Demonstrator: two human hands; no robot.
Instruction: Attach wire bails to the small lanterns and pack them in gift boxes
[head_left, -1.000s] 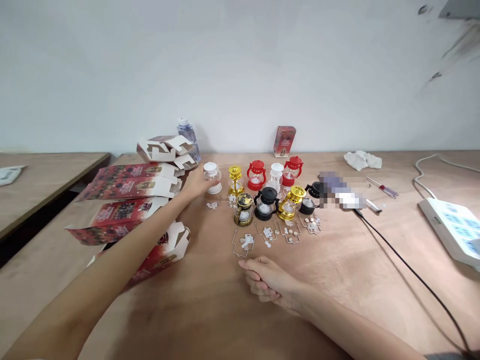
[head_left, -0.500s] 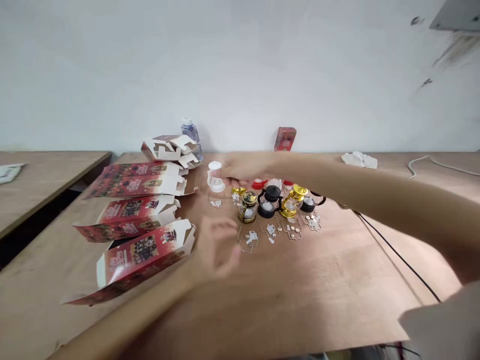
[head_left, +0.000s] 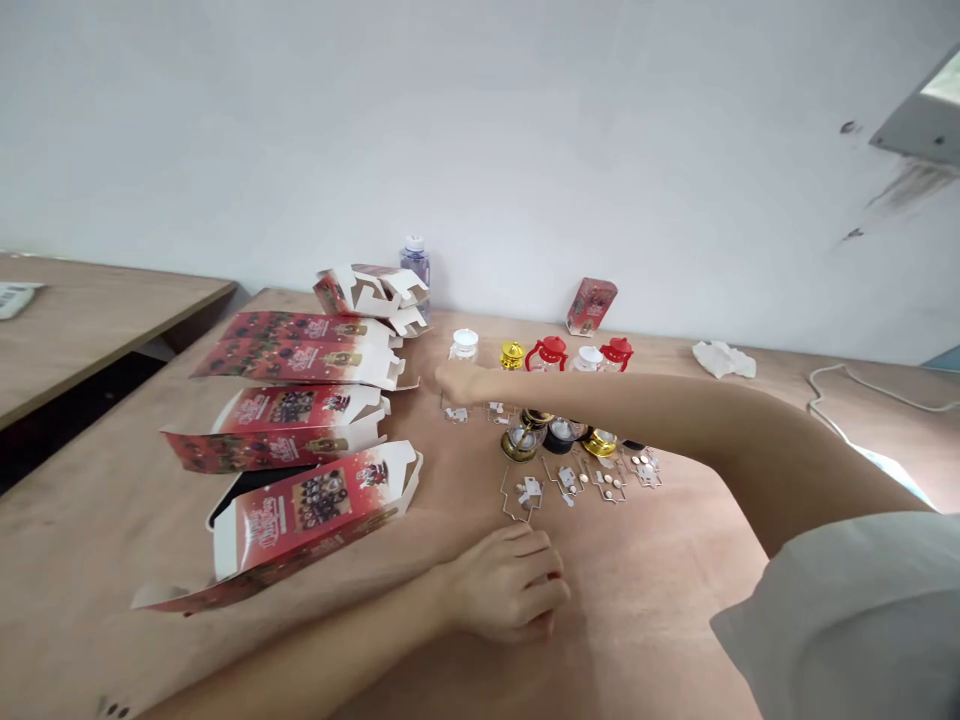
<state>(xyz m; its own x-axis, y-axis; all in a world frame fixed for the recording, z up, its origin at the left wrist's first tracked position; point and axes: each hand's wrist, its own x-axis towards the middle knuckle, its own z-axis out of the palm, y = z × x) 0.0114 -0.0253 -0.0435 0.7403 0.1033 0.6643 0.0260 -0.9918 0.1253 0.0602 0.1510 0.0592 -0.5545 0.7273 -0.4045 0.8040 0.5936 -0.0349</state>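
My left hand point(head_left: 514, 585) rests low on the table with its fingers curled in; nothing shows in it. Above it on the table lie wire handles point(head_left: 517, 497) with small white tags and round button-like pieces. My right hand point(head_left: 459, 382) reaches across to the far left, just in front of a white mini lantern point(head_left: 465, 345). Its fingers look closed and point down, and what they hold, if anything, is hidden. Under and behind my right forearm stand more mini lanterns: a gold one point(head_left: 512, 354), red ones point(head_left: 551, 350), a bronze one point(head_left: 523, 440), and black and gold ones partly covered.
Opened red printed boxes point(head_left: 322, 500) lie in a row on the left, with more cartons point(head_left: 375, 290) behind. A water bottle point(head_left: 415, 262) and a small red box point(head_left: 591, 306) stand by the wall. Crumpled tissue point(head_left: 724, 360) and a white cable point(head_left: 825, 400) lie right.
My left hand has moved down and right, from open fingers to curled ones. My right hand has drawn back from the white lantern toward me. The view has shifted.
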